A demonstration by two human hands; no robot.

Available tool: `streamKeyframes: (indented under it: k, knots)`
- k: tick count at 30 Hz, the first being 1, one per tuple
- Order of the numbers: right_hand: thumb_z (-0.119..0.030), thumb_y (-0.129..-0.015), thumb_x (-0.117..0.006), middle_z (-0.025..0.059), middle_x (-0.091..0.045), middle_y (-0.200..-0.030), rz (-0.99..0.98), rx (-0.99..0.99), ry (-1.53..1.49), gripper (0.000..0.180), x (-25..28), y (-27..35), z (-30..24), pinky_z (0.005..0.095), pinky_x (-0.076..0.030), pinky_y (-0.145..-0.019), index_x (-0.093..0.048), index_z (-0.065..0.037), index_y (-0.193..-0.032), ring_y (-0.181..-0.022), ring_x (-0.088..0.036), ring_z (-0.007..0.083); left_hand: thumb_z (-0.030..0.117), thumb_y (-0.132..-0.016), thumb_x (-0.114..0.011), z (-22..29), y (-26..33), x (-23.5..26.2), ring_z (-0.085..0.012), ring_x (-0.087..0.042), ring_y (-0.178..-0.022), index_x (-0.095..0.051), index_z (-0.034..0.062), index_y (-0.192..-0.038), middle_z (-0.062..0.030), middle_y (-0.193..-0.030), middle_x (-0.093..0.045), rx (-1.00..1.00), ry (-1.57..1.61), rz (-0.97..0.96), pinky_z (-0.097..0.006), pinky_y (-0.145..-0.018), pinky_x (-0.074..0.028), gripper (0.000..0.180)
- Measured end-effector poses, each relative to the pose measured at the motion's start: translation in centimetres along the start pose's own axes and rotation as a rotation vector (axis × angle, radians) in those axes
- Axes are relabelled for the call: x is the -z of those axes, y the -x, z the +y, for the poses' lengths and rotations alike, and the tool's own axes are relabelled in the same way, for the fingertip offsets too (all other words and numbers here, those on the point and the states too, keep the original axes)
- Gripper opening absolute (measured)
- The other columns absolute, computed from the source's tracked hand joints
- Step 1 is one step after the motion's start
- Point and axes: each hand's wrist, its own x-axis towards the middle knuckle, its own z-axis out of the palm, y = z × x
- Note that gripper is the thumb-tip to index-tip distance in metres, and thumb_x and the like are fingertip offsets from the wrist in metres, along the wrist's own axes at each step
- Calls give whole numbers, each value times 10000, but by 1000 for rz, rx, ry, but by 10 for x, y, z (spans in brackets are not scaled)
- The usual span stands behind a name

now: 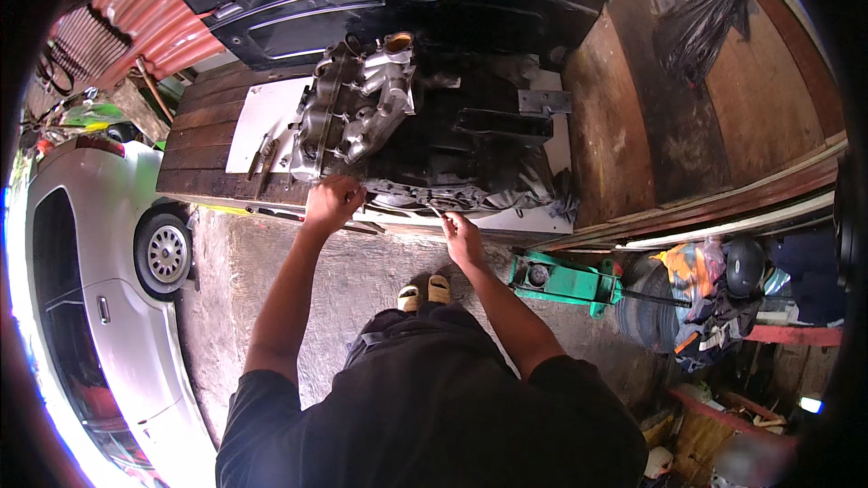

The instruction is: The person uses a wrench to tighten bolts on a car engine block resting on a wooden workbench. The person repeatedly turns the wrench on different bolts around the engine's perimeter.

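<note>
A large engine (pixel 425 149) lies on the workbench, its dark block to the right. The silver intake manifold (pixel 384 113) and a ribbed cover (pixel 321 113) are on its left part. My left hand (pixel 333 203) is closed at the engine's near left corner, and whatever is in its fingers is hidden. Against the near edge of the block, my right hand (pixel 463 240) pinches a thin light metal rod (pixel 438 211). The rod's far end meets the dark engine edge, where details are too small to tell. Several hand tools (pixel 263 155) lie left of the engine.
White sheeting (pixel 258 113) covers part of the wooden bench (pixel 203 122). A black vehicle panel (pixel 316 0) stands behind it. Wood panelling (pixel 615 117) closes the right side. On the floor, a green floor jack (pixel 565 282) stands right of my feet; a silver car (pixel 117 307) is at left.
</note>
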Motion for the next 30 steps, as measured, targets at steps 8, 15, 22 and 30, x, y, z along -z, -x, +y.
streamKeyframes:
  k: [8,15,22,30]
  knots:
    - [-266,-912,-589,165,-658,-812,-21,56,42,205,-1,-10,-2,406,-486,-641,-644,-102,-1023,-753,-649,336,290,-825,-626,5,-1,5,-294,-632,-773,-649,85,-779,-80,-776,-651,31,-23,15,-417,-677,-510,212]
    - [-292,-918,-569,172,-660,-832,44,135,250,257,-1,-5,-7,452,-498,-675,-650,-52,-959,-778,-633,363,289,-826,-634,3,1,2,-292,-634,-774,-648,79,-769,-81,-773,-655,58,39,13,-417,-667,-507,218]
    - [-355,-903,-570,159,-643,-708,84,99,390,300,-4,-9,-5,482,-479,-605,-653,-78,-826,-673,-616,385,286,-825,-633,-4,0,-3,-297,-635,-757,-643,74,-750,-92,-766,-645,-39,66,54,-414,-658,-502,225]
    - [-368,-878,-599,137,-677,-792,59,124,475,277,22,-14,-21,432,-507,-655,-700,-111,-900,-724,-645,344,265,-817,-637,-10,2,-7,-294,-637,-766,-645,91,-760,-88,-781,-654,-37,107,56,-426,-654,-508,183]
